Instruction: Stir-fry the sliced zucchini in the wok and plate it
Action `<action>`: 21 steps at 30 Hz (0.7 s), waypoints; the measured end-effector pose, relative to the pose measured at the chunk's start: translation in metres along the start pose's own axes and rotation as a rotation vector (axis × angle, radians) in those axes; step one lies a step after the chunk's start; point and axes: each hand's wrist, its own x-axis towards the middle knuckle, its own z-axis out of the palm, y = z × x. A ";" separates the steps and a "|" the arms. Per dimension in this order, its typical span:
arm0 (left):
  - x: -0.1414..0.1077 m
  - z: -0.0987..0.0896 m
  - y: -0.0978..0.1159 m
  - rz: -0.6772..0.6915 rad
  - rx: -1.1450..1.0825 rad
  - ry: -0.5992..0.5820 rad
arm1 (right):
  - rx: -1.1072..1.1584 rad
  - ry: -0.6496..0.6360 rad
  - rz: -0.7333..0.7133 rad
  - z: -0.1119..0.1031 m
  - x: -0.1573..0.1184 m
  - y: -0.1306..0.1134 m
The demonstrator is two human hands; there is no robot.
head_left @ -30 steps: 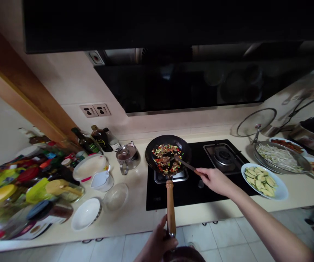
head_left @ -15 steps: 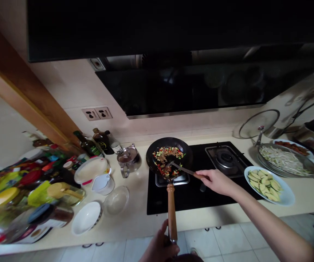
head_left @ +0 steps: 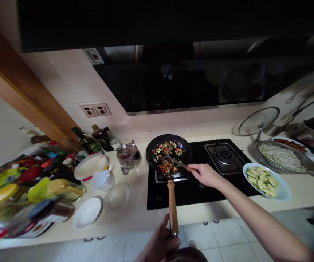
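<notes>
Right hand (head_left: 204,175) closed round spatula (head_left: 179,163) angled into chopped food (head_left: 168,148), apparently for stirring; left hand (head_left: 159,243) wraps end of wooden handle (head_left: 172,207), likely steadying wok (head_left: 187,151) set over left burner (head_left: 184,177).

Left of the left hand (head_left: 162,241), a white bowl (head_left: 87,214) beside a clear bowl (head_left: 116,197); farther left, crowded jars (head_left: 52,211). Farther forward on that side, dark bottles (head_left: 101,140) near a lidded pot (head_left: 127,154). Right of the right hand (head_left: 204,174), a plate (head_left: 285,193) of sliced vegetable (head_left: 262,181), then bean sprouts (head_left: 279,157).
</notes>
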 end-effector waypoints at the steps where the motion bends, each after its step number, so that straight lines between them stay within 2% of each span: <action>1: 0.000 0.000 0.000 -0.001 -0.007 -0.001 | -0.018 0.018 0.022 0.000 0.002 0.000; 4: -0.001 -0.002 -0.001 0.002 -0.017 -0.013 | -0.011 0.036 0.020 0.002 -0.001 0.009; 6: -0.002 -0.004 -0.003 0.005 -0.028 -0.022 | 0.024 0.028 0.019 0.011 -0.009 0.013; 11: -0.003 -0.007 -0.006 0.005 -0.039 -0.015 | 0.117 0.073 0.191 0.070 -0.020 -0.005; 14: -0.005 -0.006 -0.005 -0.019 -0.015 0.005 | 0.263 0.053 0.202 0.096 -0.021 -0.007; 16: -0.006 -0.005 -0.004 -0.026 0.006 0.035 | 0.289 0.038 0.229 0.101 -0.022 0.010; 21: -0.015 -0.002 -0.001 -0.047 -0.030 0.110 | 0.126 0.042 0.431 0.101 -0.020 0.086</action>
